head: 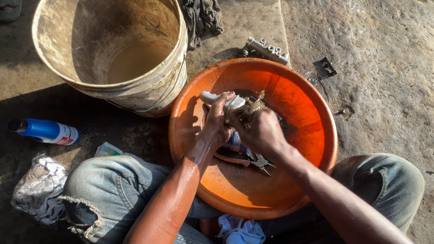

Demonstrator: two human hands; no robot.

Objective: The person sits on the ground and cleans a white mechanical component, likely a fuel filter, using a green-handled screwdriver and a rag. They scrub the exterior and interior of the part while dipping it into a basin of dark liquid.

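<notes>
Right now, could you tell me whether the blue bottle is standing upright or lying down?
Lying down. The blue bottle rests on its side on the ground left of the bucket, its dark cap end pointing left.

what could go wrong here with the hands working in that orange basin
1. The pliers lie in the orange basin right under the left hand and right hand; a slip could jab a hand.
2. The white part looks wet and could slide free.
3. The basin rests against a knee and might tip.

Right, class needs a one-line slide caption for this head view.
Both hands, left hand and right hand, grip a white part over an orange basin, beside a dirty bucket.
</notes>
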